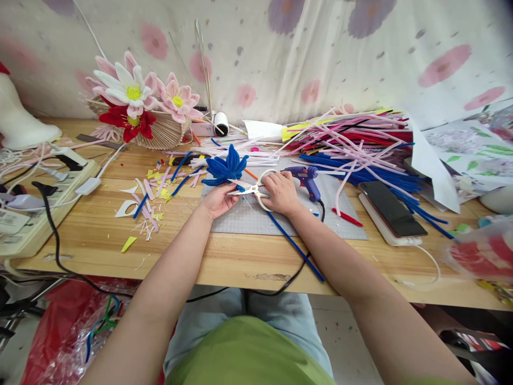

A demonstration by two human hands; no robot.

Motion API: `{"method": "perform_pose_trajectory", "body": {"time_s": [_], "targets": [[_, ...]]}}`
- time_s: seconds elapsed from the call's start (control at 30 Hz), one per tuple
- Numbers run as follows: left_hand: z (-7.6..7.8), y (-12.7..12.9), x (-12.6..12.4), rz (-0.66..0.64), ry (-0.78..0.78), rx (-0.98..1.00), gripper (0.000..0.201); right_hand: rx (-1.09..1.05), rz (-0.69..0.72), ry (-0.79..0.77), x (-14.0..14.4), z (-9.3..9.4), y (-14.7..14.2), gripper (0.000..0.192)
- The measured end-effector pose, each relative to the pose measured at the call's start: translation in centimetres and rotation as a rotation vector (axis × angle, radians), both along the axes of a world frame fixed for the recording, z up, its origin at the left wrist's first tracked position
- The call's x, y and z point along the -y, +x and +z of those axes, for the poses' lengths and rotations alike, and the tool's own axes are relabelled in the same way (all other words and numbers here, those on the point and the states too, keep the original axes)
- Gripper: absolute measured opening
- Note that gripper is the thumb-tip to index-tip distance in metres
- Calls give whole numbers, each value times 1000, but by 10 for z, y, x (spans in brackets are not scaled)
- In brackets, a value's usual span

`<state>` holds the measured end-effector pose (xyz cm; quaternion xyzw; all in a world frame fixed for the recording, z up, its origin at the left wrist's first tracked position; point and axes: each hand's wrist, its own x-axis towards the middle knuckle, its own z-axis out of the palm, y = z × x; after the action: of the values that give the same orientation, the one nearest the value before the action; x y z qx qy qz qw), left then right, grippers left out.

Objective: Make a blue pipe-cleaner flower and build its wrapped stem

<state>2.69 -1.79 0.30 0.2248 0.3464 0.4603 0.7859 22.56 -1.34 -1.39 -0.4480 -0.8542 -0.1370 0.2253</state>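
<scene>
A blue pipe-cleaner flower (pixel 225 167) sits at the far left edge of a grey cutting mat (pixel 280 216). My left hand (pixel 218 199) holds it from below at its base. My right hand (pixel 280 193) grips white-handled scissors (pixel 256 188), whose blades point left at the flower's base. A long blue pipe cleaner (pixel 296 247) runs from under my right hand toward the table's front edge.
A purple glue gun (pixel 304 179) lies just right of my right hand, its black cord trailing off the front edge. A heap of pipe cleaners (pixel 360 141) fills the back right, a phone (pixel 390 208) beside it. Finished flowers (pixel 136 101) and a power strip (pixel 36 208) stand left.
</scene>
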Motion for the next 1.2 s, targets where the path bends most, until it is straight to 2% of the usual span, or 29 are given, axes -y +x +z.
{"method": "perform_pose_trajectory", "body": {"time_s": [0.57, 0.73, 0.87, 1.07, 1.2], "targets": [[-1, 13, 3, 22, -64, 36, 16, -25, -28, -4, 0, -2, -8, 24], [-5, 10, 1, 7, -36, 59, 12, -27, -94, -57, 1, -6, -6, 18], [-7, 8, 1, -1, 8, 53, 9, -55, -67, 5, -2, -6, -3, 17], [-4, 8, 2, 104, 115, -19, 11, -119, -114, 27, -3, -1, 2, 18], [2, -2, -2, 142, 149, 6, 9, -137, -126, 4, -2, -1, 4, 18]]}}
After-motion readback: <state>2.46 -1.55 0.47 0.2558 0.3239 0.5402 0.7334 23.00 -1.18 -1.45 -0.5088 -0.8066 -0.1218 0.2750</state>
